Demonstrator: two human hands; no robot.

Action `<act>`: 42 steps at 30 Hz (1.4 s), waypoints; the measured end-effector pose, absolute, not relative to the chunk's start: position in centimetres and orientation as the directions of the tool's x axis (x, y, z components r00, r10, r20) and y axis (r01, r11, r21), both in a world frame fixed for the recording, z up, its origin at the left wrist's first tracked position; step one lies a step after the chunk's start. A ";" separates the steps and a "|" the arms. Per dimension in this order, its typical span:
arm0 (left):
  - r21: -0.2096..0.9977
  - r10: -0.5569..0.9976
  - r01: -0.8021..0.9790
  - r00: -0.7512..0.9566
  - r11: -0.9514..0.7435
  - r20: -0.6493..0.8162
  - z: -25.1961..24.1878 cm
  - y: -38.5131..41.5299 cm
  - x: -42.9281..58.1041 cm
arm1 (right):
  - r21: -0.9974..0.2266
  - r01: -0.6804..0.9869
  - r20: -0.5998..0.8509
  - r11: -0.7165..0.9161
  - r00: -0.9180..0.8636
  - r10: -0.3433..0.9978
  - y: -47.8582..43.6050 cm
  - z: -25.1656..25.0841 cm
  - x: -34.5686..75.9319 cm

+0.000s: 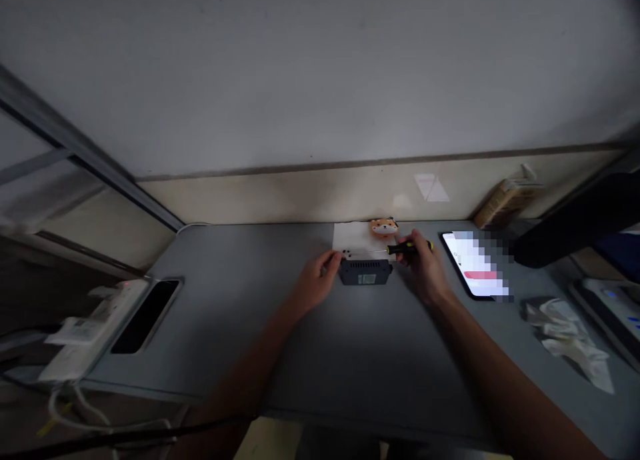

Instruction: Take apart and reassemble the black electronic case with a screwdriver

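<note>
**Screwdriver (409, 247) held crosswise behind a dark box (365, 273)**

Just right of and below the centre of the frame, the dark box is set on the grey tabletop (225, 280), with its slotted, labelled face turned toward the lower edge. The screwdriver's handle is gripped by the right hand (423, 263), its fingers curled closed around it, and the thin shaft is pointed toward the left of the frame, along the box's upper edge. The left hand (320, 273) is placed at the box's upper left corner with thumb and forefinger brought close together; whether anything is pinched between them cannot be told. Small dark pieces (346, 253) are seen by those fingertips, against a white sheet (353, 235) on which an orange animal-faced item (384, 228) is also rested.

For good control, the box would best be steadied by the left fingers, clear of the blade's line. The shaft should be lined up squarely before any pressure is applied, since a slanted tip could slip. The small pieces are best left grouped on the sheet, as they could easily be knocked away by a sleeve or wrist.
</note>
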State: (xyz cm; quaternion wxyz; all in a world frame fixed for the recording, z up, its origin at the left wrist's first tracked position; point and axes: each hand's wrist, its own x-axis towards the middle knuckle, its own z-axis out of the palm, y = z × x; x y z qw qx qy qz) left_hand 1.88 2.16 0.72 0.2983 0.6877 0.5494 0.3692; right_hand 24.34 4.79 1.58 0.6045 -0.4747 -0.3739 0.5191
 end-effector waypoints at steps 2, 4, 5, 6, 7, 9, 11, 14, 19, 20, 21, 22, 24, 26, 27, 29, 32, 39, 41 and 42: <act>0.804 0.951 0.511 0.110 -0.305 0.290 0.9 2.2 1.6 | -0.958 -0.286 -0.068 -0.015 0.178 0.982 4.6 1.6 24.3; 0.767 0.904 0.491 0.114 -0.413 0.413 1.0 2.2 1.3 | -0.960 -0.278 -0.073 -0.023 0.170 0.983 4.5 1.6 24.3; 0.736 0.873 0.490 0.122 -0.467 0.473 1.0 2.2 1.2 | -0.963 -0.268 -0.070 -0.023 0.167 0.983 4.4 1.6 24.2; 0.697 0.840 0.496 0.137 -0.518 0.526 1.0 2.1 1.1 | -0.966 -0.257 -0.065 -0.021 0.163 0.984 4.4 1.6 24.2; 0.656 0.806 0.504 0.158 -0.562 0.570 1.0 2.0 1.0 | -0.969 -0.245 -0.057 -0.017 0.159 0.986 4.4 1.5 24.2; 0.574 0.744 0.518 0.207 -0.634 0.635 1.0 1.7 1.0 | -0.976 -0.218 -0.037 -0.004 0.148 0.988 4.4 1.4 24.2; 0.502 0.690 0.529 0.246 -0.684 0.681 1.0 1.5 1.1 | -0.982 -0.191 -0.018 0.008 0.136 0.991 4.4 1.2 24.2; 0.402 0.619 0.544 0.303 -0.737 0.725 1.1 1.3 1.2 | -0.986 -0.168 -0.006 0.015 0.123 0.992 4.4 1.0 24.2; 0.280 0.532 0.547 0.379 -0.789 0.757 1.1 1.4 1.2 | -0.983 -0.181 -0.028 -0.004 0.131 0.991 4.3 1.0 24.2; 0.264 0.522 0.551 0.384 -0.792 0.762 1.0 1.5 1.2 | -0.982 -0.187 -0.031 -0.006 0.134 0.990 4.3 1.1 24.2; 0.249 0.511 0.555 0.387 -0.794 0.767 1.0 1.5 1.2 | -0.981 -0.192 -0.034 -0.007 0.137 0.990 4.3 1.1 24.2; 0.237 0.505 0.560 0.390 -0.794 0.770 1.0 1.5 1.2 | -0.980 -0.199 -0.040 -0.012 0.139 0.989 4.3 1.1 24.1; 0.212 0.501 0.574 0.408 -0.791 0.763 1.0 1.5 1.2 | -0.976 -0.216 -0.052 -0.018 0.151 0.987 4.4 1.2 24.1; 0.180 0.499 0.588 0.440 -0.789 0.747 1.0 1.4 1.2 | -0.976 -0.216 -0.052 -0.013 0.174 0.983 4.4 1.3 24.0; 0.168 0.502 0.594 0.456 -0.786 0.735 1.0 1.4 1.2 | -0.981 -0.194 -0.040 -0.002 0.192 0.981 4.5 1.3 24.0; 0.161 0.515 0.600 0.482 -0.784 0.709 1.1 1.3 1.2 | -0.995 -0.095 0.011 0.031 0.208 0.978 4.5 1.4 24.0; 0.206 0.551 0.595 0.486 -0.777 0.678 1.2 1.3 1.2 | -0.994 0.072 0.092 0.080 0.173 0.981 4.6 1.2 24.1; 0.238 0.581 0.619 0.437 -0.748 0.687 0.7 1.1 1.3 | -0.984 0.138 0.129 0.115 0.094 0.987 4.7 0.5 23.9; 0.233 0.577 0.618 0.443 -0.751 0.686 0.6 1.2 1.6 | -0.987 0.116 0.120 0.110 0.082 0.989 4.6 0.6 23.8; 0.236 0.576 0.611 0.449 -0.755 0.683 0.6 1.2 1.7 | -0.989 0.103 0.120 0.110 0.089 0.989 4.6 0.7 23.8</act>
